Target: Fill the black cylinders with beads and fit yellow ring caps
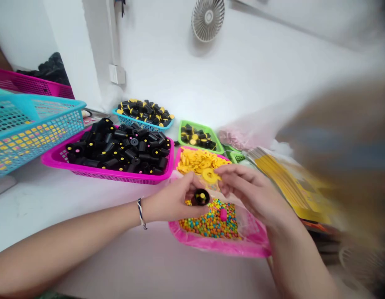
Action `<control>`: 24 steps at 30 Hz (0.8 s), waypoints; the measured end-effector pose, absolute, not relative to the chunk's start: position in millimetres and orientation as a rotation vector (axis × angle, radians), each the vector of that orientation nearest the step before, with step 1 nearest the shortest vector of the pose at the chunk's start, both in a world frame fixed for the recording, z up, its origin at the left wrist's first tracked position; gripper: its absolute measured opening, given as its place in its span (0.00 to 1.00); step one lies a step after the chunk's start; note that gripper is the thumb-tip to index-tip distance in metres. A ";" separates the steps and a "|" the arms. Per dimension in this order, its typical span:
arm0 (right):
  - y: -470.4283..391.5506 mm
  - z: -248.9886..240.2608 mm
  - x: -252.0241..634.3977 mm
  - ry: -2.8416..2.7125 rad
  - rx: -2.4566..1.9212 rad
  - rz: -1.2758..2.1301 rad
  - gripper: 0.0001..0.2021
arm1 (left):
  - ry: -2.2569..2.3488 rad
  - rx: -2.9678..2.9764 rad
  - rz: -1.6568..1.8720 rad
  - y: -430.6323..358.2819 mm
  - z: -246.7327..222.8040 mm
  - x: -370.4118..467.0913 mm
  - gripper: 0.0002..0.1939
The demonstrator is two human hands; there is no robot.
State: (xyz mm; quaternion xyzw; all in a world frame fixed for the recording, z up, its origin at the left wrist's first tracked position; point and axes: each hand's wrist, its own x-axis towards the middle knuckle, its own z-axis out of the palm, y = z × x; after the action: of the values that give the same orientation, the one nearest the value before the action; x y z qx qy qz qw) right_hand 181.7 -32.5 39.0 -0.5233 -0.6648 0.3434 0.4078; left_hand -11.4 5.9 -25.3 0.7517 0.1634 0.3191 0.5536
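Note:
My left hand [180, 197] is wrapped round a small black plastic cylinder [198, 202], its open end facing me and a yellow part showing inside. Between the fingertips of my right hand [247, 185] is a yellow ring-shaped piece [210, 176], close above the black cylinder and apart from it. Beneath both hands lies a pink basket [195, 245] lined with clear plastic and holding many small multicoloured beads [208, 226]. A bright pink scoop-like piece [223, 214] rests on the beads. Just behind, another pink basket holds loose yellow pieces [197, 160].
A large magenta basket [142, 178] heaped with black cylinders stands left of centre. Blue [158, 126] and green [218, 143] baskets of black-and-yellow parts sit behind. A tall blue basket [55, 128] is at far left. Yellow flat packaging [282, 178] lies right; a fan [208, 18] is above.

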 end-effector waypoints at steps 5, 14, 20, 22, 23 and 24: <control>-68.2 43.8 163.9 -1.700 -1.230 0.964 0.07 | 0.242 1.565 0.767 -4.5 -8.3 -17.3 0.18; -72.8 46.9 163.0 -1.814 -1.260 0.534 0.08 | 0.139 1.455 0.777 -11.5 -5.9 -18.0 0.13; -75.2 40.6 157.9 -1.897 -1.267 0.430 0.10 | 0.287 1.417 0.796 -17.9 -3.6 -21.2 0.15; -76.8 38.2 155.8 -1.947 -1.223 0.397 0.11 | 0.325 1.312 0.788 -20.9 -5.2 -22.6 0.13; -77.6 37.2 154.9 -1.971 -1.199 0.360 0.12 | 0.341 1.247 0.783 -22.2 -6.6 -22.7 0.13; -78.0 36.1 154.0 -1.999 -1.175 0.307 0.13 | 0.343 1.172 0.783 -23.2 -8.1 -22.3 0.13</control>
State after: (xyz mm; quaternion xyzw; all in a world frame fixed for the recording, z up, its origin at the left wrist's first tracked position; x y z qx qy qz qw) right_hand 154.0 -78.0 36.1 -0.4624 -0.7868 0.1208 0.3906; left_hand -22.3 -23.2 -8.1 0.5359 0.1566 0.3581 0.7483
